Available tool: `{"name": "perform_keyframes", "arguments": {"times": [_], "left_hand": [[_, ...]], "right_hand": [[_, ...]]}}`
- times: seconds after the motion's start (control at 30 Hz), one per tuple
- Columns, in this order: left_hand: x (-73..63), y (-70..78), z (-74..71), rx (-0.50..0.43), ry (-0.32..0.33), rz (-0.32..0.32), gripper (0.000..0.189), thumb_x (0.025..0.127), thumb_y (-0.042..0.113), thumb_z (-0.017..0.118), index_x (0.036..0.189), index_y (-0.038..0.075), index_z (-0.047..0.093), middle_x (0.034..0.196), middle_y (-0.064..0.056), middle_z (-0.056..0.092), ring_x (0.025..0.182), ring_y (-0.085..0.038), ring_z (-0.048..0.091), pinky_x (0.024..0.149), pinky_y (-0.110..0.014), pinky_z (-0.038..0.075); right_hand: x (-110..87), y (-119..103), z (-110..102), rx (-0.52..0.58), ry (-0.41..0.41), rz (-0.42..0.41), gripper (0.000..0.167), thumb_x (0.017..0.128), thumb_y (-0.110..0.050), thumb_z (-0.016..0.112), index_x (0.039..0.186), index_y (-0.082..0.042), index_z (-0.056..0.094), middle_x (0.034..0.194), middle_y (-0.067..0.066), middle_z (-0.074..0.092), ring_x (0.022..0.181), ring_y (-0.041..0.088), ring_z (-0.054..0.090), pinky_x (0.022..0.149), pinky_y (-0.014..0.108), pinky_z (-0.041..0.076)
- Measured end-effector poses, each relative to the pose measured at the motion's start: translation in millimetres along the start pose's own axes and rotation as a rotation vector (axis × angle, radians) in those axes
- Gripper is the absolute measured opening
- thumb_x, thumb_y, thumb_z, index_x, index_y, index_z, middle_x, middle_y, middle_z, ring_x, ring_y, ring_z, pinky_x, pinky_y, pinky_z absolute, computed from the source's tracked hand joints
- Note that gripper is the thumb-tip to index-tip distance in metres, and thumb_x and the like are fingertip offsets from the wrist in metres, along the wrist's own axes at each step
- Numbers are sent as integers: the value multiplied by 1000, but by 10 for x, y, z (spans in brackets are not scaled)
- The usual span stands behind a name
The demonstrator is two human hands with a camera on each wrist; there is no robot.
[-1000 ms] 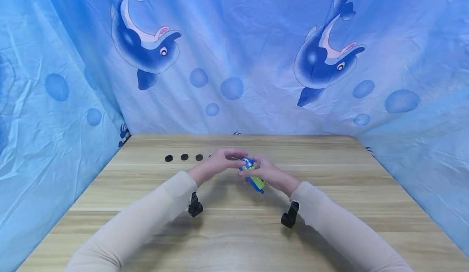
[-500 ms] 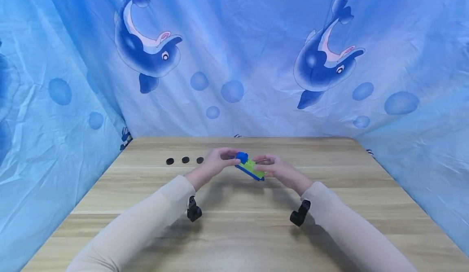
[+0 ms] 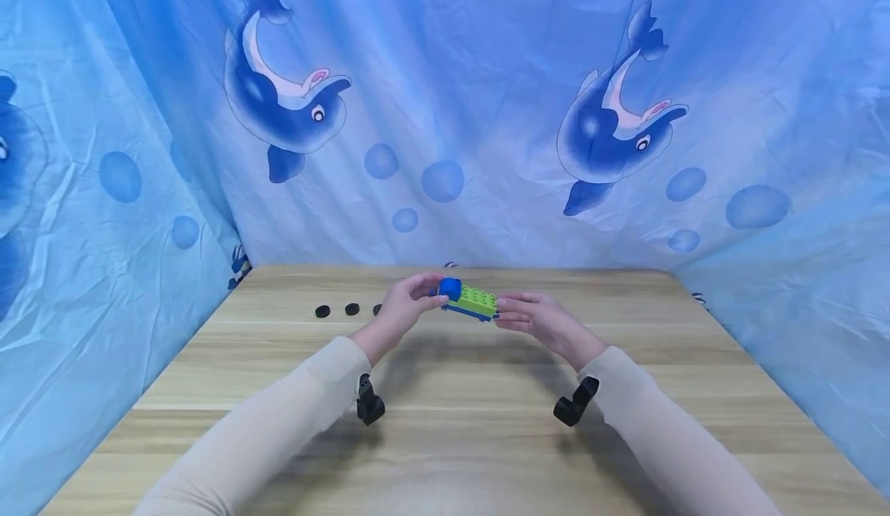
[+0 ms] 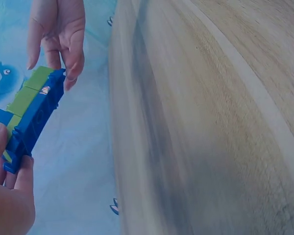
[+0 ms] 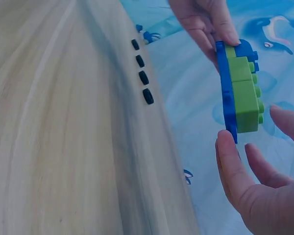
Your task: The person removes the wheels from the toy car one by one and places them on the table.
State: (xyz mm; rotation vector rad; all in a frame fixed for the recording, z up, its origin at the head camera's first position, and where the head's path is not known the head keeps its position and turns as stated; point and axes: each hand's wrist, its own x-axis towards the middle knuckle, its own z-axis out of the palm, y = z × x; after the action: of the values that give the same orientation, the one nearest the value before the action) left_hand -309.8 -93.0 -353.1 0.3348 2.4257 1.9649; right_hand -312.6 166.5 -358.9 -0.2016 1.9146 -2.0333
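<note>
A toy car of building bricks (image 3: 477, 300) is held above the table, its blue base under lime-green studded bricks and a blue rounded brick at one end. My left hand (image 3: 401, 307) pinches that blue end between thumb and fingers, as the left wrist view also shows. At the opposite end is my right hand (image 3: 549, 324), with fingers extended and thumb spread away from the green bricks. In the right wrist view, one fingertip (image 5: 226, 139) lies at the end of the blue base; whether it touches is hard to tell.
Several black discs, probably wheels (image 5: 147, 96), stand in a row near the far left of the wooden table (image 3: 459, 439). Part of the row is hidden behind my left hand in the head view. A blue dolphin-print curtain (image 3: 487, 114) hangs behind the table.
The toy car has swung from a steep slant to nearly level and risen slightly. My right hand has loosened from it and drawn right; my left hand keeps its hold on the blue end.
</note>
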Motion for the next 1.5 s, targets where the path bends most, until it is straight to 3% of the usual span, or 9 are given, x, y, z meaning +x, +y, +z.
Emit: {"name": "perform_keyframes", "arguments": {"times": [0.27, 0.47, 0.77, 1.0, 1.1, 1.33, 1.5], "left_hand": [[40, -75, 42, -31, 16, 16, 42, 89, 15, 70, 129, 12, 59, 129, -8, 62, 120, -25, 58, 107, -43, 45], [121, -46, 50, 9, 56, 6, 43, 87, 17, 73, 128, 15, 61, 129, -5, 63, 122, -23, 58, 106, -41, 47], [437, -169, 82, 134, 66, 20, 45, 83, 10, 76, 126, 13, 63, 124, -7, 67, 113, -21, 62, 99, -36, 51], [617, -273, 143, 159, 52, 6, 45, 82, 3, 74, 125, 5, 62, 124, -13, 66, 113, -26, 63, 99, -36, 52], [686, -306, 175, 174, 59, -6, 43, 82, 1, 74, 123, 4, 63, 121, -14, 66, 113, -27, 63, 99, -37, 52], [767, -388, 254, 209, 81, -64, 40, 79, -4, 74, 118, 3, 65, 117, -17, 68, 112, -29, 63, 100, -38, 50], [778, -435, 290, 212, 79, -99, 39, 81, -5, 72, 119, 1, 64, 119, -19, 67, 114, -31, 62, 98, -38, 52]], "right_hand": [[90, -1, 29, 43, 28, 6, 46, 94, -7, 61, 133, 14, 46, 114, 13, 63, 98, 17, 66, 106, 39, 46], [199, -83, 25, 44, 88, 10, 45, 94, -3, 60, 132, 14, 46, 118, 17, 62, 96, 16, 66, 103, 34, 49], [414, -59, -41, 100, 171, 61, 45, 93, -2, 62, 134, 9, 48, 134, 23, 53, 107, 22, 61, 109, 37, 44], [583, 39, -130, 107, 186, 60, 45, 93, 1, 59, 135, 13, 44, 114, 15, 60, 95, 16, 63, 110, 36, 42], [652, 81, -162, 97, 203, 75, 45, 94, -1, 59, 134, 12, 45, 113, 13, 60, 94, 15, 62, 111, 36, 42], [755, 176, -201, 49, 273, 121, 46, 92, -4, 63, 134, 6, 49, 136, 22, 54, 110, 23, 61, 109, 33, 44], [776, 226, -198, 27, 320, 139, 47, 90, -7, 66, 133, 4, 51, 137, 21, 53, 125, 29, 55, 107, 32, 45]]}}
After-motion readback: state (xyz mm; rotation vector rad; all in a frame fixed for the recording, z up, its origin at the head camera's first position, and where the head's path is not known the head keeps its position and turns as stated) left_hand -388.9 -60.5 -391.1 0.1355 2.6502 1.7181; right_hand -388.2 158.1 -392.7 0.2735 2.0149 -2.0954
